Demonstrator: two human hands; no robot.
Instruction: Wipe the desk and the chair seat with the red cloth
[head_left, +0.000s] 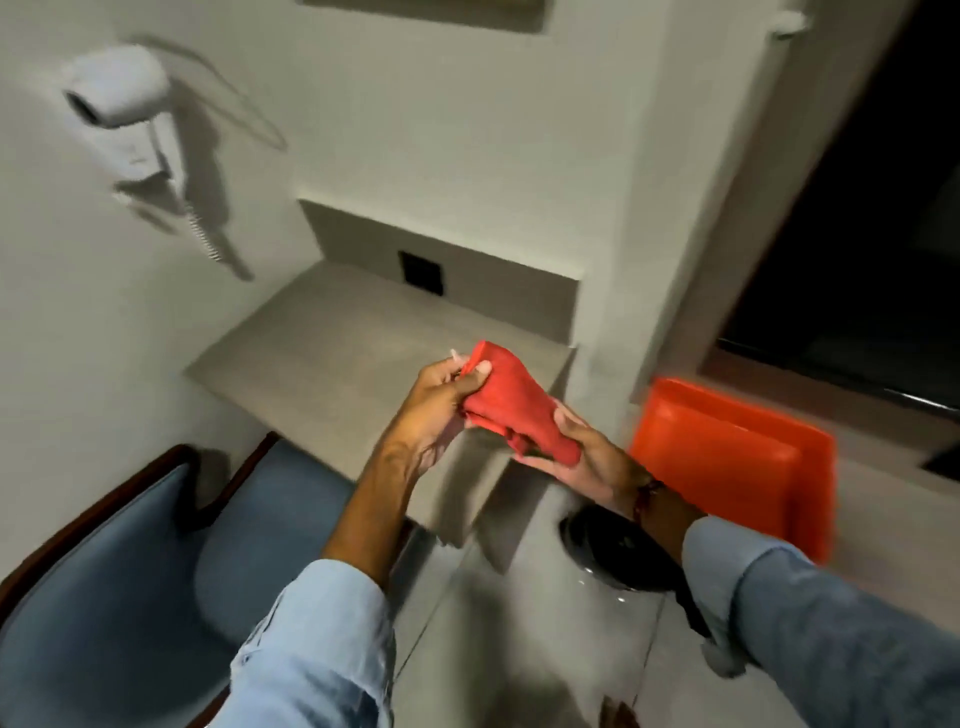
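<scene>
Both my hands hold the red cloth (511, 402) in the air over the front right corner of the grey desk (322, 343). My left hand (434, 410) pinches the cloth's upper end with thumb and fingers. My right hand (582, 460) grips its lower, bunched end from underneath. The chair seat (260, 525) is blue padded fabric in a dark wooden frame, at the lower left, partly tucked under the desk. The desk is a shallow ledge set into a wall niche.
A white hairdryer (122, 104) hangs on the left wall with a coiled cord. An orange plastic tray (737, 457) leans at the right by a dark window. A black round bin (618, 551) stands on the tiled floor below my right wrist. A dark socket (421, 273) sits in the niche's back wall.
</scene>
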